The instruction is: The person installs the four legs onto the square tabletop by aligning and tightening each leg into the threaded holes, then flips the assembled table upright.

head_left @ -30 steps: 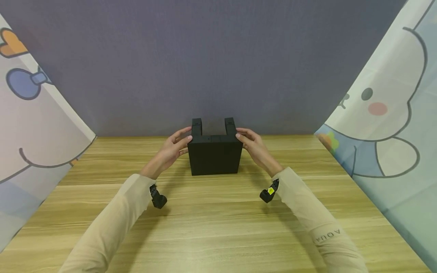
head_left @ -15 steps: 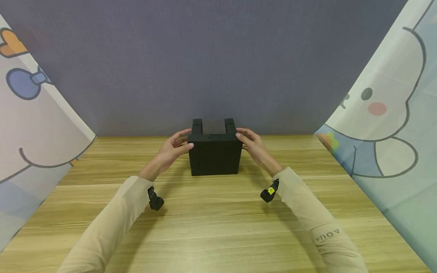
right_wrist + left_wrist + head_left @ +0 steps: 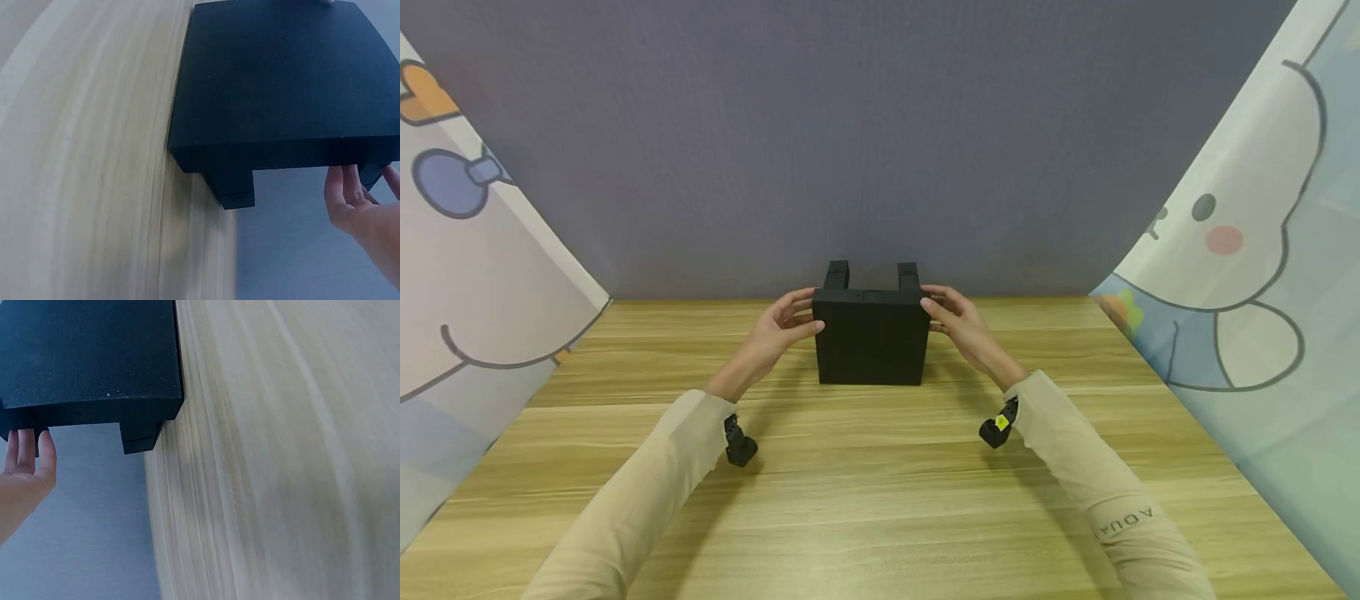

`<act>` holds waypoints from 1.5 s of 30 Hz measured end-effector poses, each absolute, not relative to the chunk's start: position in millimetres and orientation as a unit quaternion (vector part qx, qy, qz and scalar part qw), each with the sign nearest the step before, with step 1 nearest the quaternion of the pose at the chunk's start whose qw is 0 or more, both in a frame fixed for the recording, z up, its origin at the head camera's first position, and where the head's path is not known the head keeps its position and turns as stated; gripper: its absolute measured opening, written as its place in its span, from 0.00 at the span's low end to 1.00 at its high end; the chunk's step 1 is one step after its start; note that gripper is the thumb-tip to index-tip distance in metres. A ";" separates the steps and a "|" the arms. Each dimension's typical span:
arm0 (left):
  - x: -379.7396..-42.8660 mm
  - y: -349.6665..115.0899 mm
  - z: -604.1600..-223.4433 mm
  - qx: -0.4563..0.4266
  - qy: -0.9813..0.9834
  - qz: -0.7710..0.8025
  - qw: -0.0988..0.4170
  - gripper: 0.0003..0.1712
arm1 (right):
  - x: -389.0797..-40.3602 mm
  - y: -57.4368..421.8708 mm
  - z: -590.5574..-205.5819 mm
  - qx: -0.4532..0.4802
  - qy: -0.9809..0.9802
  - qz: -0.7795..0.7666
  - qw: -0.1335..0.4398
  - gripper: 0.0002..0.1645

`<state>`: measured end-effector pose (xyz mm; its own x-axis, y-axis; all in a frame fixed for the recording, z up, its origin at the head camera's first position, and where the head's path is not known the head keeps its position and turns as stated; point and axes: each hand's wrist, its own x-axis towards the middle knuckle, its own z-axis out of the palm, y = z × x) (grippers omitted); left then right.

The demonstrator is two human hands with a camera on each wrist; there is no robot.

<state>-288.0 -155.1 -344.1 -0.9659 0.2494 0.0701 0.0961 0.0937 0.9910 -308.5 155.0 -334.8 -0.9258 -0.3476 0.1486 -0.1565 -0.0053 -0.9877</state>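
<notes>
A black slab-like stand (image 3: 870,342) with short block legs (image 3: 837,275) stands on edge on the table, its broad flat face towards me and the legs pointing at the back panel. At its left edge my left hand (image 3: 771,333) holds it, thumb on the front face and fingers round the side. My right hand (image 3: 966,329) grips the opposite edge, thumb near the upper corner. In the left wrist view, fingers (image 3: 26,450) reach behind the slab beside the legs. The right wrist view shows the right fingers (image 3: 334,184) likewise tucked behind the slab's edge.
The wood-grain table (image 3: 865,483) spreads out in front of the stand. A grey fabric panel (image 3: 865,150) rises close behind it. Cartoon-printed cloths flank the table at left (image 3: 490,275) and right (image 3: 1255,275). A small black camera sits at each wrist.
The stand's upper edge has come up slightly while its lower edge stays put, and less of the legs shows. My left thumb has slid from the top corner down onto the front face.
</notes>
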 end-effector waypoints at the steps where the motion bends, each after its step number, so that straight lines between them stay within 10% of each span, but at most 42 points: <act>1: -287.8 -155.0 -344.4 0.115 0.739 0.661 0.055 0.37 | -308.6 155.2 -335.1 -0.182 0.703 -0.684 0.068 0.30; 45: -278.9 -152.2 -360.1 0.123 0.758 0.637 0.064 0.38 | -301.0 160.1 -365.3 -0.186 0.730 -0.657 0.042 0.27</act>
<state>-278.9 -152.2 -360.1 -0.9617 0.2675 0.0596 0.1047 0.1575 0.9820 -301.0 160.1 -365.3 -0.9273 -0.3269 0.1825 -0.2160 0.0688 -0.9740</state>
